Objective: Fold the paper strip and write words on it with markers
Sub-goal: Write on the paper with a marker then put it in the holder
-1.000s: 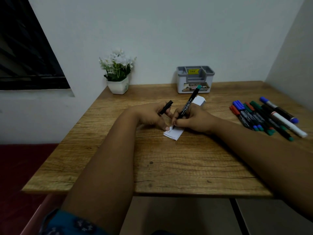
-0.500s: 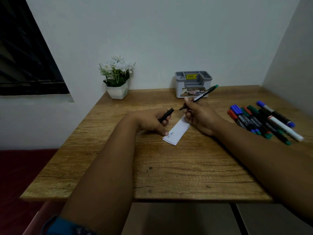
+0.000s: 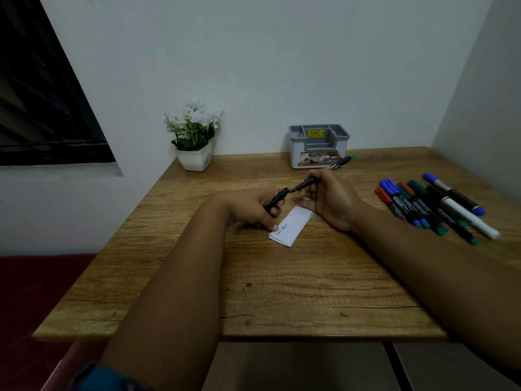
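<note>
1. The folded paper strip (image 3: 291, 225) lies flat on the table (image 3: 282, 292) between the two hands, slanting away from the person. A word in dark ink shows near its close end, so that face is turned up and already written on.

2. The left hand (image 3: 252, 208) does two jobs. Its fingers are curled round the black marker cap (image 3: 277, 198), and one fingertip presses the strip's near corner, probably to keep the light paper from sliding.

3. The right hand (image 3: 328, 197) is clamped on the black marker (image 3: 320, 173), gripping it close to the nib. The nib points at the open mouth of the cap and sits just beside it, which suggests capping is the step in hand.

4. The marker's teal tail sticks out behind the hand toward the grey organiser (image 3: 318, 149) at the wall.

5. The spare markers (image 3: 428, 206) lie side by side on the right part of the table, well apart from the strip. They are within the right hand's reach for a colour change, yet clear of the writing area.

6. A potted white flower (image 3: 194, 136) stands at the far left edge, out of the way.
</note>
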